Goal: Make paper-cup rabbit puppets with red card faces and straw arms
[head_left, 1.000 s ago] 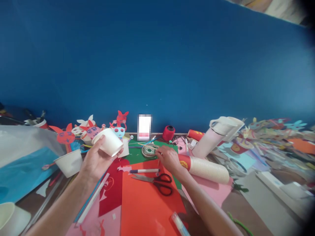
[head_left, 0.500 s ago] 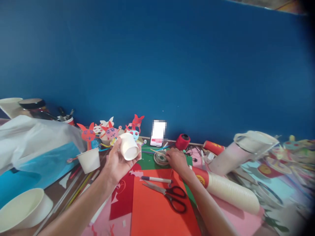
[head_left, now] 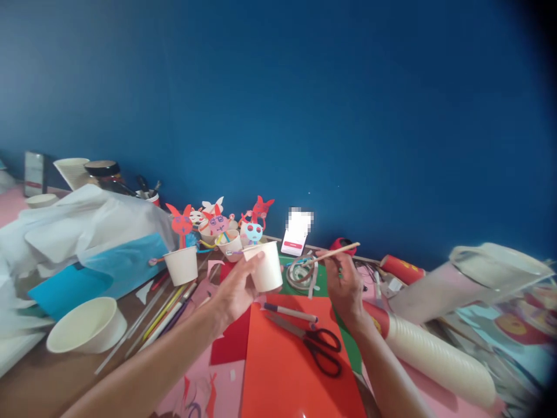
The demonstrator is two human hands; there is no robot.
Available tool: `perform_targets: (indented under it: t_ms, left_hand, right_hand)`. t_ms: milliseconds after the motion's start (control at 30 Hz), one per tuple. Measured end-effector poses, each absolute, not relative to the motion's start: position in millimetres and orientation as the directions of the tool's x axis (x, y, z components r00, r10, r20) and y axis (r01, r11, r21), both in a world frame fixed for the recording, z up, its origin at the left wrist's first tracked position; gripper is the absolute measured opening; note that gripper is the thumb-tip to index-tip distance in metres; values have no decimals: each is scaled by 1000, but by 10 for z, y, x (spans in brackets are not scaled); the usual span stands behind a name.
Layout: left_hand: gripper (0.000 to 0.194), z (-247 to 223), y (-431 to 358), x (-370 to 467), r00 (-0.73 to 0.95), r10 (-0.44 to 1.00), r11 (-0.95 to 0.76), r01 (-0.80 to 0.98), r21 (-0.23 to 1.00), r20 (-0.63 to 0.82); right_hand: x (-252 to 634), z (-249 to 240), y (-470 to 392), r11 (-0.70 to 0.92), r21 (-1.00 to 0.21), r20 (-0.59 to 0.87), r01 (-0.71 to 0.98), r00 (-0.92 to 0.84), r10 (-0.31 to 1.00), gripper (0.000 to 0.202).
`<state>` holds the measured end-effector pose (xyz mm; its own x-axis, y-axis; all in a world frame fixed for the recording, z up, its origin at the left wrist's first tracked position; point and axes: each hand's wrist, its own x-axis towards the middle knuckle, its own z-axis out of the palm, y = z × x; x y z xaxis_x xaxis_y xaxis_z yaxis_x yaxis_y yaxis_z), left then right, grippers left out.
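Note:
My left hand (head_left: 239,290) is wrapped round a white paper cup (head_left: 267,268), held roughly upright with its rim on top. Between the fingers of my right hand (head_left: 346,284) is a thin wooden stick (head_left: 337,253), slanting up to the right. The stick's lower left end lies over a roll of tape (head_left: 301,273) on green paper. Below my hands, black-handled scissors (head_left: 319,348) and a capped marker (head_left: 291,312) rest on an orange sheet (head_left: 287,377). Paper cups with cut-paper animal faces, one of them a red face (head_left: 181,223), stand behind my left hand.
A lit phone (head_left: 295,239) leans at the blue wall (head_left: 278,116). Stacked paper cups (head_left: 439,354) lie at right, near a whitish cylindrical container (head_left: 422,293). At left are a white paper bowl (head_left: 87,325), pens (head_left: 174,310) and a plastic bag (head_left: 96,215).
My right hand has lifted the wooden stick from the tape roll area. My left hand has turned the paper cup from bottom-forward to upright. The view has shifted left.

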<state>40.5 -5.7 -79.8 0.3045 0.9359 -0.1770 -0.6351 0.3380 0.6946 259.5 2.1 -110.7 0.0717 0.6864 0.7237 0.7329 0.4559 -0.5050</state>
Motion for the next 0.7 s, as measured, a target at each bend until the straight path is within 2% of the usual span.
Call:
perform_targets:
  t_ms: [233, 333, 500, 700]
  left_hand:
    - [47, -850, -125, 411, 351, 934, 246, -498, 831, -66]
    - [55, -824, -101, 364, 344, 938, 209, -500, 841, -29]
    - [55, -753, -36, 259, 357, 930, 126, -527, 841, 84]
    - [53, -735, -60, 296, 447, 884, 65, -406, 911, 136]
  right_hand:
    - [2598, -1139, 53, 419, -637, 668, 647, 193, 719, 19]
    - [2631, -1131, 77, 428, -677, 666, 599, 250, 703, 17]
    - [2627, -1051, 70, 462, -754, 635, 467, 336, 696, 14]
    - [2583, -903, 7, 487, -795, 606, 361, 449, 657, 12]
